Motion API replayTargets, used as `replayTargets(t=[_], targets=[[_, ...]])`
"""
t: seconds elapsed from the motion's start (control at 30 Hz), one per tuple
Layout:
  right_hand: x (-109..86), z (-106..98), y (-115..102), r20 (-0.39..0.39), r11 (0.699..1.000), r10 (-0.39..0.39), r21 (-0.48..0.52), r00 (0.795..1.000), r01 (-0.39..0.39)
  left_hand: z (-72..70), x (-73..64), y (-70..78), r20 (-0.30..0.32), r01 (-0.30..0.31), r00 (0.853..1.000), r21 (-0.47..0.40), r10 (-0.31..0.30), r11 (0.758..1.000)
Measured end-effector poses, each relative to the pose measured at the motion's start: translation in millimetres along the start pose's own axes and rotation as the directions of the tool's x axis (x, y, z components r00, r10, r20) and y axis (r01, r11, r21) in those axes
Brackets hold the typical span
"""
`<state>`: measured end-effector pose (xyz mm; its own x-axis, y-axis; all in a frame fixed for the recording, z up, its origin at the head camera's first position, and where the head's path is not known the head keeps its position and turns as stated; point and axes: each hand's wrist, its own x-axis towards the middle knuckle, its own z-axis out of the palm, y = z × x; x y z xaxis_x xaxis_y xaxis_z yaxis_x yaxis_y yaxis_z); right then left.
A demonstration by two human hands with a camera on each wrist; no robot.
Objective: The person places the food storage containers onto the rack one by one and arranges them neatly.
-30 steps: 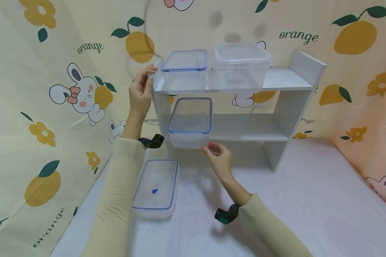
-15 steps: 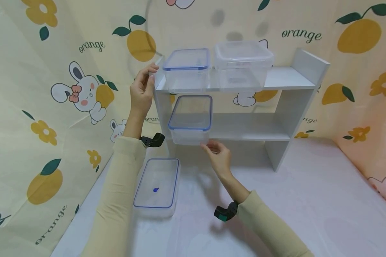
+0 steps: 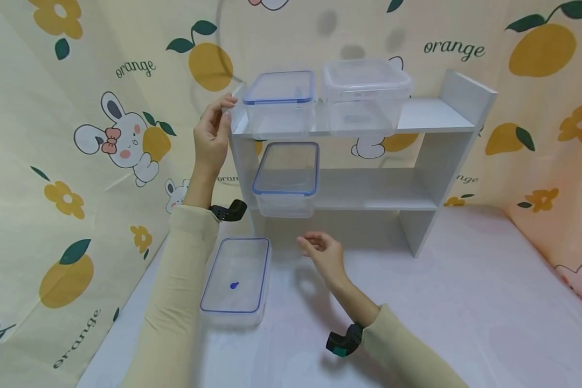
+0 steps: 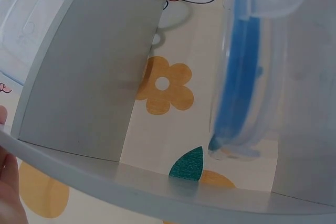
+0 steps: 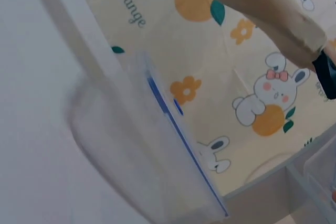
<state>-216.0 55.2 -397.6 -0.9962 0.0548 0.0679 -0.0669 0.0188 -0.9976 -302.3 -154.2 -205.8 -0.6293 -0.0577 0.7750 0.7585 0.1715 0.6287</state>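
My left hand [image 3: 212, 132] grips the upper left side panel of a white shelf unit [image 3: 378, 207]; in the left wrist view, its fingers [image 4: 8, 182] show at the panel's edge. Just below the middle shelf, my right hand [image 3: 324, 256] hovers with loosely curled fingers and holds nothing. Above it, a clear food container with a blue-rimmed lid [image 3: 286, 180] sits on the left of the middle shelf and juts past its front edge. From close up, the right wrist view catches this container [image 5: 152, 156] lengthwise.
On the top shelf stand a blue-rimmed container [image 3: 279, 116] and a larger clear-lidded container [image 3: 366, 99], side by side. Another blue-rimmed container [image 3: 236, 280] lies on the white table [image 3: 465, 323], front left of the shelf. Patterned cloth [image 3: 528, 161] hangs behind.
My right hand has let go of the middle-shelf container's lower front corner and dropped a little below it. The left hand stays on the side panel.
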Motion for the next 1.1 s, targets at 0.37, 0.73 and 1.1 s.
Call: replayTargets(t=[0.37, 0.73, 1.1], targets=[[-24.4, 7.2, 22.4, 0.219, 0.966, 0.224, 0.077, 0.95, -0.245, -6.2, 7.3, -28.6, -0.002, -0.039, 0.999, 0.024, 0.039, 0.999], [-36.2, 11.9, 39.7, 0.338, 0.927, 0.301, 0.117, 0.892, -0.357, -5.0, 7.5, -27.7, 0.003, -0.041, 0.999, 0.03, 0.04, 0.999], [-47.5, 30.5, 43.0, 0.441, 0.88, 0.377, 0.103, 0.814, -0.463, -6.4, 8.3, -30.7, 0.004, -0.042, 0.999, 0.041, 0.042, 0.998]])
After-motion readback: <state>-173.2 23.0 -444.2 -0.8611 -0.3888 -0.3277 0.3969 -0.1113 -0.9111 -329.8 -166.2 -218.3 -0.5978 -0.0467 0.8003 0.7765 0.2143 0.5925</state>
